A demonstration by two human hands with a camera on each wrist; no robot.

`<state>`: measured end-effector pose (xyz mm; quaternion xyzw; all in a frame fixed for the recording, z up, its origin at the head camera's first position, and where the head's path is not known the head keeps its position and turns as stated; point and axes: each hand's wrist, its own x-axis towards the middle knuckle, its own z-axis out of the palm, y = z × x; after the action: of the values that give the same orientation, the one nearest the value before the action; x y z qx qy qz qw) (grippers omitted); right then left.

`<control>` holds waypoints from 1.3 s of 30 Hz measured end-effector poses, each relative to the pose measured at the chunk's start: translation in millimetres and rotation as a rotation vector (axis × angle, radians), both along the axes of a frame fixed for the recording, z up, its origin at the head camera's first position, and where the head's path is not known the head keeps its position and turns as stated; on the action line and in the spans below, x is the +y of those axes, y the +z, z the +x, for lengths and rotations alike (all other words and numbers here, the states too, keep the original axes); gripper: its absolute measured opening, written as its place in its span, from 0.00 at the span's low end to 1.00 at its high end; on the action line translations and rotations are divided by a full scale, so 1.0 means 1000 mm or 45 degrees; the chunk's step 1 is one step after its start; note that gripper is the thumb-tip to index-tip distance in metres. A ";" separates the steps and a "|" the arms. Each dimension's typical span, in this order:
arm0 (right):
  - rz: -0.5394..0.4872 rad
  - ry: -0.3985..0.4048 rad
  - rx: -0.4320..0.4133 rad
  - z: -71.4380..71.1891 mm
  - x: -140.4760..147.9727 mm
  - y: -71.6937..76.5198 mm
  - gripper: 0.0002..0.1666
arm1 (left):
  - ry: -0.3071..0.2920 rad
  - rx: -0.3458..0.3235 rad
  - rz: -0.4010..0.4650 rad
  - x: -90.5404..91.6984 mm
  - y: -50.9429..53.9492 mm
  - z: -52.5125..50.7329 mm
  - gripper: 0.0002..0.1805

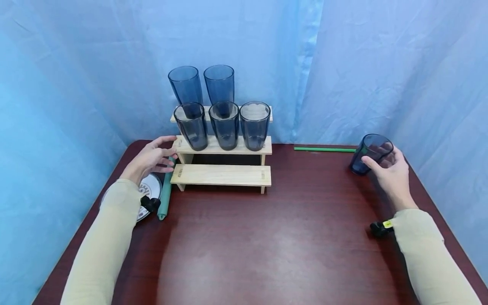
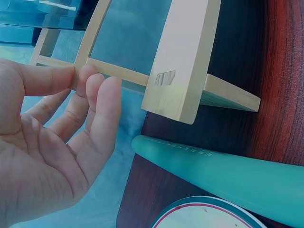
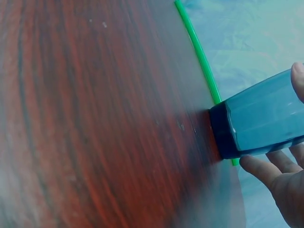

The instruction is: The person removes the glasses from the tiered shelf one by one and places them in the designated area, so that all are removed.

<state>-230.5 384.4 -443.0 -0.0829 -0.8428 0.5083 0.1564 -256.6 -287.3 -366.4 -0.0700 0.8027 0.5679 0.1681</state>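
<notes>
My left hand [image 1: 151,156] is at the left end of a three-tier wooden rack [image 1: 221,174], its thumb and fingertips pinching the end of the middle tier; the left wrist view shows the fingers [image 2: 102,109] bent there. My right hand [image 1: 394,176] grips a dark tinted drinking glass [image 1: 364,159] at the far right, thumb on the near side, fingers round the other. The glass [image 3: 266,118] tilts, its base close to the tabletop; whether they touch I cannot tell. Three grey glasses [image 1: 225,129] stand on the middle tier, two blue glasses [image 1: 219,87] on the top one.
A green rolled item [image 1: 165,195] lies left of the rack, beside a round white disc-like item [image 1: 150,186] partly hidden by my left forearm. Along the back edge of the dark red table [image 1: 244,250] lies a thin green stick [image 1: 324,149]. Blue curtains [image 1: 343,63] surround the table.
</notes>
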 end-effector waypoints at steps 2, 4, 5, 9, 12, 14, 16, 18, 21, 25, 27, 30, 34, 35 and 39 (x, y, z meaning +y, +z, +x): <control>-0.013 -0.001 0.001 0.001 0.000 0.000 0.47 | 0.000 -0.006 0.002 0.000 -0.001 0.000 0.35; -0.020 -0.002 0.001 0.002 -0.001 0.001 0.47 | 0.001 -0.008 0.002 0.001 -0.002 0.000 0.35; -0.025 0.000 -0.003 0.004 -0.001 0.003 0.47 | 0.001 -0.007 0.002 0.002 -0.003 0.000 0.34; -0.032 0.027 -0.018 0.010 -0.003 0.007 0.48 | -0.008 0.007 -0.006 0.004 -0.004 0.000 0.34; -0.045 0.054 -0.004 0.011 -0.001 0.002 0.48 | -0.011 0.013 -0.017 0.004 -0.004 0.000 0.34; -0.070 0.063 0.024 0.011 0.001 -0.002 0.47 | -0.006 0.014 -0.019 0.005 -0.005 -0.001 0.33; -0.089 0.067 0.047 0.010 0.004 -0.005 0.49 | -0.009 0.015 -0.019 0.007 -0.005 -0.002 0.33; -0.094 0.065 0.050 0.011 0.006 -0.005 0.53 | -0.014 0.013 -0.014 0.010 -0.005 -0.002 0.34; -0.137 0.036 0.052 0.018 0.002 0.006 0.60 | -0.021 0.010 -0.008 0.013 -0.006 -0.004 0.34; -0.116 -0.024 0.184 0.026 -0.012 0.028 0.61 | -0.012 0.013 -0.014 0.013 -0.005 -0.004 0.34; -0.047 -0.036 0.280 0.028 -0.021 0.041 0.58 | -0.001 0.017 -0.019 0.012 -0.005 -0.004 0.33; -0.052 0.026 0.412 0.030 -0.037 0.065 0.55 | 0.005 0.021 -0.022 0.009 -0.004 -0.003 0.34; -0.276 0.169 0.537 0.030 -0.067 0.103 0.54 | 0.004 0.023 -0.016 0.005 -0.002 -0.002 0.34; -0.337 0.199 0.564 0.029 -0.075 0.112 0.54 | 0.008 0.022 -0.014 0.004 -0.002 -0.002 0.34; -0.469 0.306 0.618 0.019 -0.108 0.140 0.54 | 0.025 0.017 -0.008 0.002 -0.002 -0.001 0.34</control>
<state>-211.4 276.4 -302.9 0.1141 -0.6785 0.6719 0.2740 -258.0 -285.2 -368.6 -0.0747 0.8049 0.5674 0.1568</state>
